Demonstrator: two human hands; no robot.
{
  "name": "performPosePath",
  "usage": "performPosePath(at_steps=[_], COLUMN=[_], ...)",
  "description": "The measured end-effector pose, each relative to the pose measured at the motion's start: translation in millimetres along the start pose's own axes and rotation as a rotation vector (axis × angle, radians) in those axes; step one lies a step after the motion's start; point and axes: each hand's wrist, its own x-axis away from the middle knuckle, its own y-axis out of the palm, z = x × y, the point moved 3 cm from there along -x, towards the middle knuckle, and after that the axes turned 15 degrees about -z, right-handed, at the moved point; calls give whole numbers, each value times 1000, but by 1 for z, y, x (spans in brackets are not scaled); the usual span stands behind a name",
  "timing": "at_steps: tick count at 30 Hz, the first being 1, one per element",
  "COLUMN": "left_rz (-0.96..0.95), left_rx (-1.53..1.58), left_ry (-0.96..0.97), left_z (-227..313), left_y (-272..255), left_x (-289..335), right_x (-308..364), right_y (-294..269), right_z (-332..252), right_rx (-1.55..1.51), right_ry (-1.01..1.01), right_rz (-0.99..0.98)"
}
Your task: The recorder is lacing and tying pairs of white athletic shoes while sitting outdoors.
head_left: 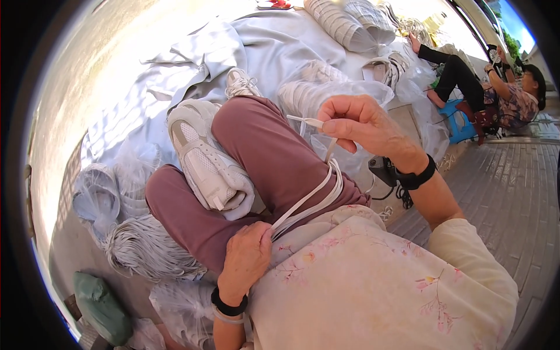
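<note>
My right hand [361,125] is raised over my right thigh, thumb and fingertips pinching the pale tip of a shoelace [309,201]. From there the white lace strands run down across my thigh in a loose loop. Near my waist my left hand [248,256] is closed, with the strands passing in at its thumb and index finger; its other fingertips are hidden. Between my thighs lies a white and beige shoe upper [207,157], toe pointing away, touched by neither hand. A large bundle of white shoelaces [149,248] lies left of my left knee.
Plastic-wrapped shoe parts [96,195] sit at left, with more stacks [344,23] at the far side on a grey sheet [268,41]. A green bag [102,306] stands lower left. At right, a seated person [507,96] is near a blue stool [458,122].
</note>
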Motion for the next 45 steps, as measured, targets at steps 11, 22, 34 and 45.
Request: performPosePath(at_steps=[11,22,34,45], left_rz=[232,162,218,647], left_rx=[261,366,431,751], left_ry=[-13,257,272,420], left_z=[29,56,49,16], left_y=[-27,-45,-52,-104], left_x=[-8,-25,-24,38], right_x=[-44,-55,-56,-22], right_y=[70,70,66,68], right_z=[-78,-92,-81,50], right_rx=[-313,-527,-165,456], right_ry=[-412,-478,-406,-301], right_rz=[-199,-310,-272,-228])
